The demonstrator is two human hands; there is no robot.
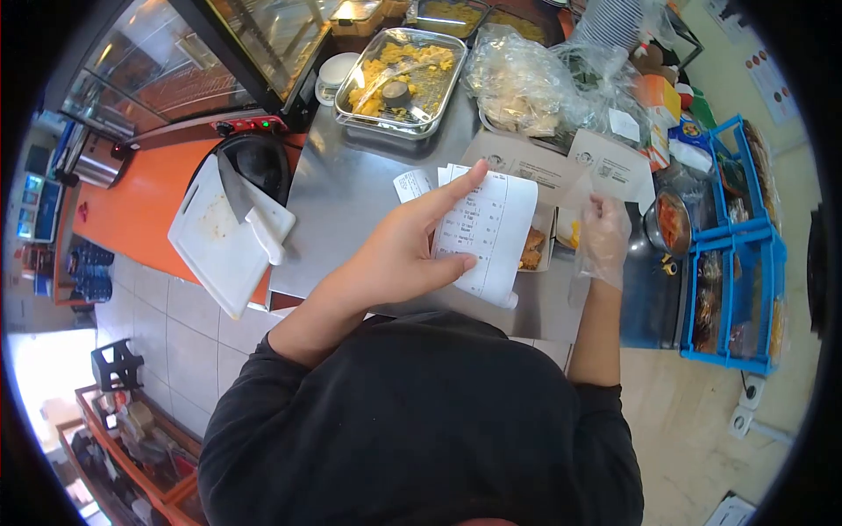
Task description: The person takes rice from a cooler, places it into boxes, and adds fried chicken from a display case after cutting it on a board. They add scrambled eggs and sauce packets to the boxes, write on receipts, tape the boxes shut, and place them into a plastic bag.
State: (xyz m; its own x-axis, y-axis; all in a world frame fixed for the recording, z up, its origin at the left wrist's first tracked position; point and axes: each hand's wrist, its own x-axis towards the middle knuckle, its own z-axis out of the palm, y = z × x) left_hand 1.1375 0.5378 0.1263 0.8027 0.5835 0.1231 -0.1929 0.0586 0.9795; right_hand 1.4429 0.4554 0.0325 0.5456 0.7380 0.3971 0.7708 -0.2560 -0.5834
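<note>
My left hand (399, 241) is bare and grips a printed paper receipt (491, 230) that hangs in front of me, its lower end curling. Another small paper slip (412, 185) shows just behind that hand. On my right hand (605, 230) is a clear plastic glove. Its fingers are curled in beside an open cardboard food box (611, 167); whether anything is in them is hidden. A second open box (526, 167) stands to the left, with browned food (531, 252) inside, partly covered by the receipt. Yellow food (574, 235) shows near my gloved hand.
A glass dish (436, 123) of yellow food stands at the back. Plastic bags (517, 83) lie behind the boxes. A knife (235, 188) rests on a white cutting board (215, 230) at left. Blue baskets (732, 302) and a metal bowl (668, 221) of red food are at right.
</note>
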